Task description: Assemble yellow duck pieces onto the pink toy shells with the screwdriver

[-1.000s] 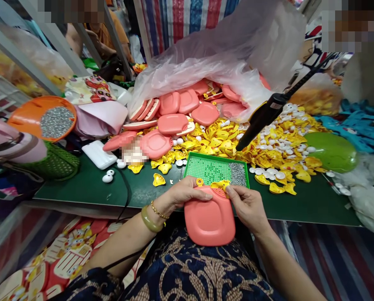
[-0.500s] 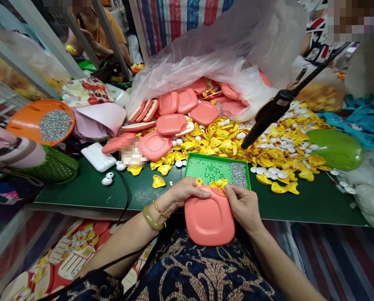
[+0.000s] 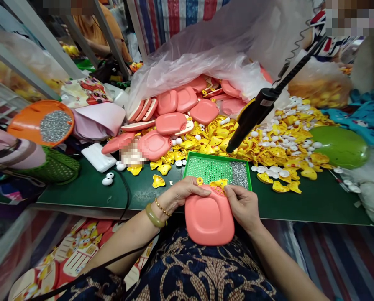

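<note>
I hold a pink plastic shell (image 3: 209, 219) over my lap at the table's front edge. My left hand (image 3: 183, 192) grips its upper left corner, thumb lying across the top. My right hand (image 3: 242, 205) clasps the upper right edge, fingers pinched by a small yellow piece (image 3: 219, 183) at the shell's top. Just beyond sits a green tray (image 3: 217, 169) studded with small screws. A black hanging power screwdriver (image 3: 248, 119) dangles above the tray.
A heap of yellow and white small parts (image 3: 268, 142) and more pink shells (image 3: 174, 113) spill from a clear plastic bag (image 3: 212, 54). An orange bowl of screws (image 3: 42, 121), a green basket (image 3: 57, 165), a green dome (image 3: 339, 146) and other people behind the table.
My hands and the pink shell have stayed nearly still. The hanging screwdriver has swung a little to the left, and my view has shifted slightly.
</note>
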### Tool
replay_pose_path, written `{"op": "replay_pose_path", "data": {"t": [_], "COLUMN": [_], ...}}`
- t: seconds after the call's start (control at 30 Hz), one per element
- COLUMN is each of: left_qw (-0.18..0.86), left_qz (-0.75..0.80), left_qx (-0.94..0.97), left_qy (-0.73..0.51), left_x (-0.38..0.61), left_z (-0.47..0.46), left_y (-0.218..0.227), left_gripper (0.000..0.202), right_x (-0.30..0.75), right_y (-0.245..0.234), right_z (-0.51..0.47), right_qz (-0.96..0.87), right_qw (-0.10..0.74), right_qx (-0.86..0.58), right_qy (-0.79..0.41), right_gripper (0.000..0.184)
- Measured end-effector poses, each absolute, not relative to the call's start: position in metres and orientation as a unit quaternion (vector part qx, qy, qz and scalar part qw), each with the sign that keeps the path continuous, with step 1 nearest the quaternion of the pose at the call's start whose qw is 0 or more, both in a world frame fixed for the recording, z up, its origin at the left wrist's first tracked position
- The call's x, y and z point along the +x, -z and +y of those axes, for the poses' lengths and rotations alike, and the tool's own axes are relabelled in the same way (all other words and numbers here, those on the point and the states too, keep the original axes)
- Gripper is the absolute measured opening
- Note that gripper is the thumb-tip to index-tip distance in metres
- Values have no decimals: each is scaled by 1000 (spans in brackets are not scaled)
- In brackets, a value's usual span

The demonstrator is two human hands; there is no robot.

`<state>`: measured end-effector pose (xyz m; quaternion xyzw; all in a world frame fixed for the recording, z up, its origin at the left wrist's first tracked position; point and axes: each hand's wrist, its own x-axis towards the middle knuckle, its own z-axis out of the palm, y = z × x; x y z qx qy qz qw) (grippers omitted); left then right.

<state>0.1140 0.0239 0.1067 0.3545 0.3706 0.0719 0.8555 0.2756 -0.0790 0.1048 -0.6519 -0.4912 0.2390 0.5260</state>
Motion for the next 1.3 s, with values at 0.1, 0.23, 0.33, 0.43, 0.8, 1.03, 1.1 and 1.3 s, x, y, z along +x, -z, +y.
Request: {"op": "replay_pose_path", "data": {"t": [0.1, 0.23, 0.33, 0.43, 0.8, 1.03, 1.1, 1.3], "left_qw": [864, 869, 869, 886, 840, 832, 829, 826], "left_qz": [354, 353, 345, 295, 354, 405, 410, 397], "left_qx": [349, 325, 327, 340, 373, 309, 301, 304], "left_qy": [-77, -122, -136, -114, -174, -218, -232, -261], "left_x": [115, 114, 109, 100, 51, 17, 11, 11], "left_z": [22, 19, 21, 24, 34, 24, 20, 16], "left_y": [-108, -109, -109, -109, -103, -96, -94, -97], "left_gripper": [31, 32, 32, 40, 32, 29, 27, 22], "right_x": [278, 279, 276, 272, 296, 347, 346, 250], "right_y": [-104, -100, -97, -96, -45, -53, -80, -136], "right_z": [-79, -75, -71, -67, -77, -79, -63, 47], "right_qz": [-456, -421, -444, -508, -754, -764, -768, -770], "right_qw": [538, 542, 537, 509, 319, 173, 140, 173], "right_qx": [-653, -603, -548, -534, -574, -621, -620, -589], "right_qy": [-277, -407, -463, -445, -15, -44, -78, -171], "right_gripper": [26, 31, 45, 43, 22, 18, 14, 30]}}
